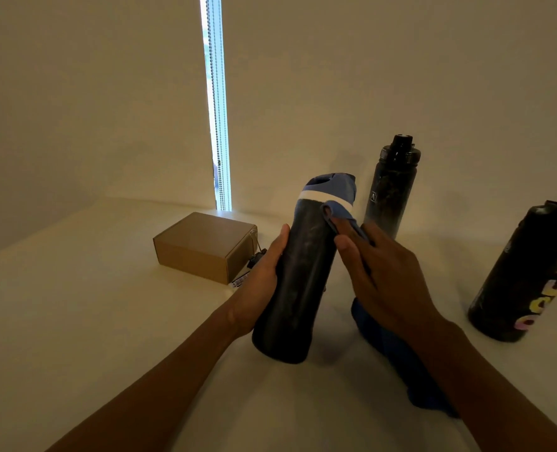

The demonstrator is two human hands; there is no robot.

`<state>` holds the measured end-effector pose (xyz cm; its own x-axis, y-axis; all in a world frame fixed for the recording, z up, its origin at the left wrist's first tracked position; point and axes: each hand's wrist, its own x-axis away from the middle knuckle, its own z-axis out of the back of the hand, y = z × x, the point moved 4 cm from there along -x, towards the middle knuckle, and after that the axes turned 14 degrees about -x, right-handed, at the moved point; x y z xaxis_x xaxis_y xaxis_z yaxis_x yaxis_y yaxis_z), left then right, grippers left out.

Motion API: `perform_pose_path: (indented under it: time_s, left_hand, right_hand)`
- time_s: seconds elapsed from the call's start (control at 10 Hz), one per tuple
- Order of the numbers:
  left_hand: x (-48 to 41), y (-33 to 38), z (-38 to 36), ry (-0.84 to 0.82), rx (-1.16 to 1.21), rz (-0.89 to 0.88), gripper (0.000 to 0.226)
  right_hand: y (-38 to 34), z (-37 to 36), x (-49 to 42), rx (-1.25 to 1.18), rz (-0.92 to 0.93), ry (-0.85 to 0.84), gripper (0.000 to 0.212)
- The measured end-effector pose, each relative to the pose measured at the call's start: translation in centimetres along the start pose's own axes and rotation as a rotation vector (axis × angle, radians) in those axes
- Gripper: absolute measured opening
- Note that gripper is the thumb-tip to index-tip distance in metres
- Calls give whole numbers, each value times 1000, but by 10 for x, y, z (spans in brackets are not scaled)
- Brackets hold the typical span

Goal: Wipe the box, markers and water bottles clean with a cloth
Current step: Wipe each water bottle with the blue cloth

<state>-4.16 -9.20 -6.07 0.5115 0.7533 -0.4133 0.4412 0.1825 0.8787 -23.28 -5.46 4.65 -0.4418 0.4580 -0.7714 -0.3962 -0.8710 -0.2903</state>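
My left hand (260, 282) grips a dark water bottle (298, 282) with a blue lid and a white band, held tilted above the white table. My right hand (381, 275) presses a blue cloth (339, 214) against the bottle's right side near the band; the cloth's tail hangs dark below my wrist. A tall black bottle (390, 190) stands behind. Another black bottle with coloured letters (528, 278) stands at the right. A brown cardboard box (205, 246) lies to the left, with a marker (256, 257) partly hidden beside it.
The white table (91, 321) meets a pale wall at the back. A narrow bright window strip with bead chains (218, 109) runs down behind the box. A small barcode label (240, 281) lies by the box's corner.
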Motion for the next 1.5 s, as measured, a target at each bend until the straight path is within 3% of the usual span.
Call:
perform_pose_path:
  time_s: [0.1, 0.2, 0.3, 0.5, 0.7, 0.8, 0.9, 1.0, 1.1, 1.2, 1.3, 1.4, 1.5]
  left_hand:
    - [25, 49, -77, 676, -104, 352, 62]
    - [29, 53, -59, 749, -292, 252, 91]
    - [31, 57, -48, 813, -402, 254, 88]
    - [34, 66, -55, 824, -409, 232, 62]
    - [25, 63, -62, 769, -310, 320, 62]
    - [36, 45, -75, 556, -438, 601, 67]
    - [34, 45, -56, 820, -470, 606, 53]
    - [46, 70, -57, 919, -388, 328, 57]
    - [39, 64, -50, 895, -428, 324, 63]
    - [32, 61, -54, 876, -463, 319, 51]
    - [29, 63, -57, 866, -510, 329, 47]
    - [33, 64, -64, 835, -463, 312, 57]
    - [31, 64, -55, 903, -460, 265, 44]
  right_hand:
    - [-4, -9, 16, -78, -2, -142, 44]
    - [-22, -19, 43, -47, 127, -464, 34]
    - [-36, -28, 57, -26, 204, -665, 33]
    - [-37, -30, 52, 42, 274, -607, 34]
    - [-12, -13, 16, -5, 33, -142, 49]
    - [-16, -17, 13, -55, 16, -144, 32]
    - [-26, -25, 32, -53, 117, -368, 25]
    - [-39, -31, 52, 21, 234, -609, 29]
    - [-47, -29, 55, 0, 312, -634, 29]
    - [-35, -25, 41, 3, 270, -497, 37]
    - [-17, -14, 17, 7, 134, -246, 45]
    - [-7, -3, -2, 34, 41, -64, 37]
    - [-12, -11, -4, -53, 48, -49, 33]
